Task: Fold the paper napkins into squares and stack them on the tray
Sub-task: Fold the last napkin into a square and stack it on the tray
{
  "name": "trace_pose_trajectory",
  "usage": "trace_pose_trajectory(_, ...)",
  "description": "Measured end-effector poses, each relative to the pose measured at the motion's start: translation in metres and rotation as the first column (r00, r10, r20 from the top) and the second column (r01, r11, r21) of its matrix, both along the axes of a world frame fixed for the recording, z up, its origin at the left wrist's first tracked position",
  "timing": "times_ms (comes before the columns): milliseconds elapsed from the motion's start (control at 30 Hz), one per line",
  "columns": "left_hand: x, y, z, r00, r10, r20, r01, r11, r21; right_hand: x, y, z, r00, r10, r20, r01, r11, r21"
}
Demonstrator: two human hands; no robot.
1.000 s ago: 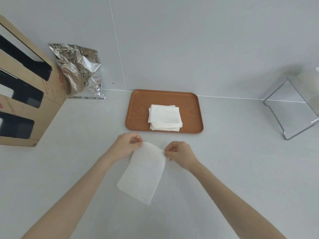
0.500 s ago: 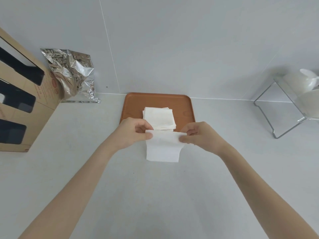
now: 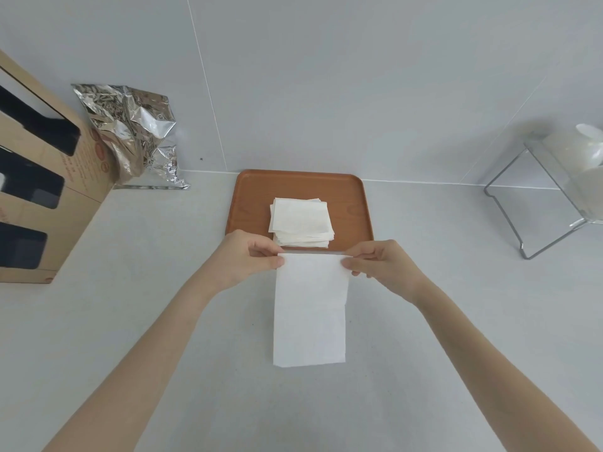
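A white paper napkin [image 3: 310, 311], a long rectangle with a crease across its middle, lies on the grey counter in front of the tray. My left hand [image 3: 248, 256] pinches its far left corner and my right hand [image 3: 378, 262] pinches its far right corner. Just beyond them sits a brown tray [image 3: 352, 197] holding a stack of folded white napkin squares [image 3: 298, 220]. The tray's near edge is partly hidden behind my hands.
A brown cardboard box [image 3: 42, 197] with dark cut-outs stands at the left, with a crumpled silver foil bag [image 3: 130, 132] leaning on the wall beside it. A clear acrylic stand [image 3: 535, 197] holding white dishes [image 3: 584, 168] sits at the right.
The napkin was held tilted in the air, then brought toward the tray. Now it hangs longer and straight, stretched flat toward me, with both hands still on its far corners.
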State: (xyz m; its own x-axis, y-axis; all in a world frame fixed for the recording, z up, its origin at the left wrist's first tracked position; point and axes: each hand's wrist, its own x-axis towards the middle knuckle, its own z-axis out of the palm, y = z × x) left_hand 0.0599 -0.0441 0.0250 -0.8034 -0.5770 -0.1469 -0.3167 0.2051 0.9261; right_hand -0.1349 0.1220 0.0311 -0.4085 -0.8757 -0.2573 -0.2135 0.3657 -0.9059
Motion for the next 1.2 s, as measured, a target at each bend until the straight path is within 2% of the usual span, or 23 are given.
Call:
trace_pose_trajectory(200,0.0,0.002,-0.037,0.992,0.092,0.081,-0.088,0.995,-0.042,0.005,-0.002,-0.042,0.995,-0.094,-0.021,0.096,0.994,0.059)
trace_pose_trajectory(367,0.008,0.014,-0.04,0.993,0.084,0.078,-0.069,0.981,-0.179,0.011,0.004,-0.043,0.984,-0.078,-0.158,0.083,0.996,0.026)
trace_pose_trajectory(533,0.024,0.032,-0.044,0.998,0.003,0.067,0.017,0.957,-0.289,0.024,0.023,-0.043,0.939,0.076,-0.336,-0.076,0.997,0.013)
trace_pose_trajectory(667,0.037,0.047,-0.059,0.991,-0.1,0.085,0.122,0.941,-0.315,0.035,0.043,-0.059,0.849,0.22,-0.48,-0.2,0.975,0.094)
trace_pose_trajectory(800,0.044,0.054,-0.083,0.947,-0.191,0.257,0.29,0.852,-0.435,0.045,0.053,-0.072,0.801,0.374,-0.467,-0.293,0.926,0.239)
trace_pose_trajectory(867,0.043,0.054,-0.086,0.933,-0.197,0.302,0.322,0.831,-0.454,0.047,0.054,-0.075,0.797,0.4,-0.453,-0.312,0.914,0.257)
trace_pose_trajectory(933,0.039,0.051,-0.082,0.945,-0.168,0.28,0.285,0.84,-0.462,0.043,0.051,-0.074,0.816,0.357,-0.454,-0.288,0.933,0.217)
trace_pose_trajectory(1100,0.016,0.038,-0.07,0.982,-0.006,0.19,0.101,0.861,-0.499,0.032,0.027,-0.067,0.838,0.126,-0.531,-0.11,0.992,0.062)
trace_pose_trajectory(1200,0.004,0.035,-0.076,0.974,0.064,0.219,0.057,0.86,-0.508,0.029,0.014,-0.072,0.825,0.068,-0.561,-0.033,0.997,0.073)
